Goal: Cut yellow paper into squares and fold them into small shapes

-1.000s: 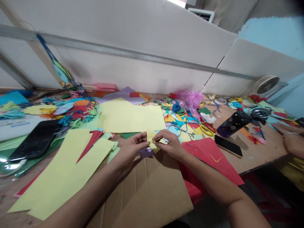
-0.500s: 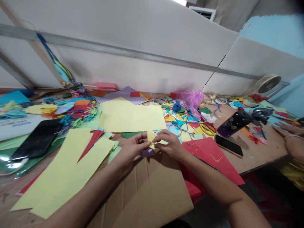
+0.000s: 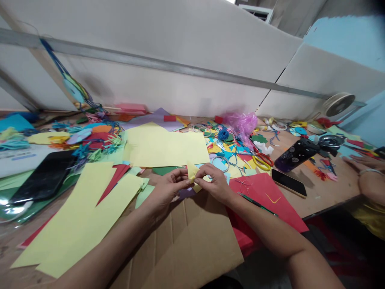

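Between my hands is a small piece of yellow paper point(image 3: 191, 170), folded or creased, its upper part standing up. My left hand point(image 3: 172, 185) pinches its left side between thumb and fingers. My right hand point(image 3: 213, 181) pinches the other side, the fingertips of both hands almost touching. Fingers cover part of the folds. Below them lies a sheet of brown cardboard point(image 3: 183, 241). Just beyond my hands is a large pale yellow sheet point(image 3: 165, 149). Cut yellow sheets point(image 3: 81, 212) lie to the left, with a red strip point(image 3: 112, 182) between them.
Right of my hands are red paper point(image 3: 270, 196), a pen point(image 3: 257, 204), a phone point(image 3: 288, 183), yellow-handled scissors point(image 3: 261, 162) and a dark bottle point(image 3: 296, 154). Colourful scraps and a pink plastic bag point(image 3: 240, 123) line the wall. Another person's hand point(image 3: 363, 164) rests at far right.
The yellow piece's upper part has turned narrower and more upright between my fingertips. Both hands keep their pinch in nearly the same place. The view has shifted slightly.
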`<control>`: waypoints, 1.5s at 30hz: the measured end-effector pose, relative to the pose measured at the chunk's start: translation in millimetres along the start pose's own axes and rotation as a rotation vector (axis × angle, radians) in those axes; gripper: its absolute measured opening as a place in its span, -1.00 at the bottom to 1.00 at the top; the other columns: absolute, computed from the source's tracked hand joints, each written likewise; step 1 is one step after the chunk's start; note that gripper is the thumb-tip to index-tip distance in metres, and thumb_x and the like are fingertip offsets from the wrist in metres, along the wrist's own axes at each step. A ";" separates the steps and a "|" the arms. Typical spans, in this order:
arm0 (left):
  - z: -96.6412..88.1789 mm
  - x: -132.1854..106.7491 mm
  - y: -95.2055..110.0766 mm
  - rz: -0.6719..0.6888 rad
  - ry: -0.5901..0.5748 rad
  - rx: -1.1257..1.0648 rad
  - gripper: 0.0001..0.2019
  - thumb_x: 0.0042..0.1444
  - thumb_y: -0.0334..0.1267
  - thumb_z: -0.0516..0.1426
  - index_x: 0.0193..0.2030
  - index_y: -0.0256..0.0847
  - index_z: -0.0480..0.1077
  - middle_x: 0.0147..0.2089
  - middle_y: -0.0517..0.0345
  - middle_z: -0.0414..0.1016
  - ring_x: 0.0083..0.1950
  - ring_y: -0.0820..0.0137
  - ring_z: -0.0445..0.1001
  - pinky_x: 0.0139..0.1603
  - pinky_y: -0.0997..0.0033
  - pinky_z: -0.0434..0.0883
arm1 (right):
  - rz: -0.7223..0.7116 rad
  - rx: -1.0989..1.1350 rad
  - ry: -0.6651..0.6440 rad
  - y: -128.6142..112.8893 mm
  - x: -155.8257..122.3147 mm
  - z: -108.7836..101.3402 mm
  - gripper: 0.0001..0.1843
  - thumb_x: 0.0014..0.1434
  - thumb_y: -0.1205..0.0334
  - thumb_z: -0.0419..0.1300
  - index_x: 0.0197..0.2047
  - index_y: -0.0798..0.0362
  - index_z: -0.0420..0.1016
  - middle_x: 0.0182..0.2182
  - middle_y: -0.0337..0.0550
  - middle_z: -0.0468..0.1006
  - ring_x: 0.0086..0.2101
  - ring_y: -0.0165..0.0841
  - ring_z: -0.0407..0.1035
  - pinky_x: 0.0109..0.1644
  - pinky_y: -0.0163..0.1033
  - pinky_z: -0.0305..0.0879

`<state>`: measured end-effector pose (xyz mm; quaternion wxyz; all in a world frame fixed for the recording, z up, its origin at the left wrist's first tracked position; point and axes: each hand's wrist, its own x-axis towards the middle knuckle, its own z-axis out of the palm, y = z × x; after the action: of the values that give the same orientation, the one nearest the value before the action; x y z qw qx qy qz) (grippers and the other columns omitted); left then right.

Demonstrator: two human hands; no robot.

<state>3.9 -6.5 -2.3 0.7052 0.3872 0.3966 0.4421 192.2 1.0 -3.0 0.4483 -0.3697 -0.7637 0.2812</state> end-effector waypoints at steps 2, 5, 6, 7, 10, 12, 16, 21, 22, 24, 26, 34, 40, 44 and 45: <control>0.6 -0.8 0.0 0.009 -0.013 0.005 -0.63 -0.18 -0.23 0.47 -0.21 -0.23 0.56 -0.28 0.12 0.61 -0.29 0.41 0.52 -0.27 0.48 0.42 | 0.006 0.000 0.021 -1.2 -0.8 1.8 -0.87 0.20 0.30 0.27 -0.40 0.01 0.46 -0.41 -0.22 0.49 -0.29 -0.31 0.37 -0.16 -0.21 0.27; 3.6 -3.4 2.2 0.015 -0.020 0.007 -0.64 -0.18 -0.21 0.47 -0.22 -0.24 0.57 -0.28 0.10 0.60 -0.29 0.40 0.52 -0.27 0.47 0.42 | 0.016 0.017 0.064 -1.5 -2.2 3.5 -0.89 0.16 0.35 0.27 -0.39 0.01 0.46 -0.41 -0.23 0.49 -0.30 -0.32 0.38 -0.16 -0.22 0.27; 4.9 -4.2 3.2 0.016 -0.026 0.008 -0.64 -0.18 -0.19 0.46 -0.22 -0.24 0.57 -0.27 0.08 0.61 -0.27 0.38 0.52 -0.25 0.45 0.43 | 0.023 0.024 0.078 -1.2 -2.5 3.9 -0.90 0.15 0.37 0.27 -0.39 0.01 0.47 -0.40 -0.23 0.49 -0.30 -0.33 0.38 -0.16 -0.23 0.28; 6.1 -4.8 4.0 0.018 -0.031 0.014 -0.63 -0.18 -0.18 0.46 -0.21 -0.24 0.58 -0.25 0.07 0.61 -0.25 0.36 0.53 -0.21 0.43 0.44 | 0.030 0.029 0.090 -0.8 -2.8 4.1 -0.90 0.14 0.38 0.27 -0.38 0.01 0.48 -0.40 -0.24 0.49 -0.30 -0.33 0.38 -0.15 -0.23 0.28; 8.1 -4.6 4.2 0.046 -0.024 0.079 -0.62 -0.19 -0.17 0.46 -0.20 -0.23 0.58 -0.23 0.05 0.62 -0.19 0.30 0.54 -0.14 0.36 0.45 | 0.054 0.053 0.108 0.4 -3.3 5.1 -0.92 0.11 0.38 0.27 -0.35 0.02 0.49 -0.38 -0.24 0.50 -0.31 -0.35 0.39 -0.15 -0.24 0.29; 7.6 -3.1 2.2 0.097 -0.013 0.135 -0.63 -0.21 -0.19 0.47 -0.22 -0.23 0.59 -0.23 0.04 0.63 -0.17 0.28 0.54 -0.12 0.34 0.44 | 0.086 0.087 0.113 0.7 -3.7 6.1 -0.94 0.11 0.35 0.28 -0.33 0.02 0.49 -0.35 -0.24 0.51 -0.30 -0.35 0.39 -0.16 -0.24 0.30; 3.6 -1.7 -3.1 0.193 -0.022 0.208 -0.60 -0.11 -0.19 0.42 -0.09 -0.21 0.56 -0.23 0.05 0.62 -0.18 0.28 0.54 -0.12 0.34 0.43 | 0.187 0.162 0.097 0.3 -3.8 7.5 -0.68 0.08 0.28 0.30 -0.06 -0.02 0.47 -0.31 -0.28 0.50 -0.30 -0.36 0.38 -0.17 -0.25 0.31; -0.7 -4.7 -3.0 0.230 -0.046 0.362 -0.32 0.02 -0.23 0.36 0.31 -0.15 0.33 -0.33 0.16 0.58 -0.28 0.35 0.50 -0.25 0.42 0.38 | 0.297 0.122 0.031 4.1 -2.2 4.9 -0.73 0.01 0.23 0.36 -0.18 0.01 0.48 -0.42 -0.34 0.41 -0.43 -0.42 0.27 -0.36 -0.33 0.18; -0.7 -5.0 -2.0 0.236 -0.049 0.378 -0.31 0.02 -0.23 0.36 0.31 -0.14 0.32 -0.33 0.16 0.58 -0.29 0.36 0.50 -0.26 0.44 0.36 | 0.308 0.112 0.017 5.5 -2.0 4.4 -0.81 0.01 0.20 0.37 -0.30 0.03 0.48 -0.45 -0.33 0.40 -0.43 -0.42 0.25 -0.37 -0.33 0.15; -0.2 -4.8 0.2 0.227 -0.043 0.372 -0.34 -0.01 -0.21 0.37 0.27 -0.13 0.37 -0.33 0.17 0.58 -0.31 0.37 0.49 -0.30 0.45 0.35 | 0.347 0.154 0.002 8.0 -1.6 4.2 -0.77 0.02 0.14 0.39 -0.44 0.05 0.44 -0.49 -0.31 0.39 -0.44 -0.42 0.23 -0.40 -0.33 0.14; 0.4 -3.4 2.2 0.202 -0.035 0.343 -0.42 -0.05 -0.16 0.39 0.15 -0.14 0.47 -0.34 0.15 0.59 -0.31 0.35 0.50 -0.31 0.44 0.36 | 0.413 0.285 0.006 9.5 -1.2 4.7 -0.74 0.00 0.09 0.41 -0.43 0.05 0.45 -0.50 -0.30 0.41 -0.47 -0.42 0.25 -0.41 -0.33 0.18; 0.1 -2.7 6.8 0.231 0.050 0.486 -0.71 -0.01 0.01 0.34 -0.44 -0.19 0.54 -0.46 0.14 0.51 -0.41 0.38 0.37 -0.43 0.46 0.27 | 0.567 0.655 -0.034 5.8 1.3 5.7 -0.60 -0.10 0.02 0.50 -0.30 0.06 0.51 -0.44 -0.27 0.53 -0.51 -0.43 0.36 -0.46 -0.33 0.29; 4.4 -5.3 7.6 0.161 0.057 0.319 -0.62 -0.05 0.10 0.36 -0.40 -0.22 0.53 -0.44 0.14 0.50 -0.41 0.39 0.38 -0.41 0.45 0.30 | 0.575 0.660 -0.016 2.4 1.2 4.6 -0.63 -0.10 0.03 0.50 -0.35 0.06 0.50 -0.49 -0.31 0.52 -0.62 -0.52 0.22 -0.60 -0.39 0.16; 6.1 -5.0 6.0 0.162 0.062 0.241 -0.60 -0.10 0.10 0.39 -0.42 -0.24 0.50 -0.44 0.15 0.49 -0.38 0.41 0.40 -0.36 0.47 0.32 | 0.580 0.681 -0.018 -0.1 1.3 4.8 -0.62 -0.12 0.03 0.51 -0.38 0.06 0.48 -0.54 -0.33 0.48 -0.62 -0.51 0.23 -0.60 -0.39 0.16; 6.2 -4.9 4.8 0.158 0.057 0.215 -0.60 -0.10 0.09 0.40 -0.42 -0.24 0.50 -0.44 0.15 0.48 -0.38 0.42 0.40 -0.35 0.48 0.33 | 0.582 0.680 -0.020 -0.2 1.2 5.0 -0.62 -0.12 0.03 0.51 -0.39 0.06 0.47 -0.56 -0.34 0.46 -0.63 -0.52 0.21 -0.61 -0.40 0.14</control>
<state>6.6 -10.9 5.5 0.6110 0.4780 0.4300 0.4619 187.3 1.4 -4.5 0.4390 -0.3980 -0.4965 0.6343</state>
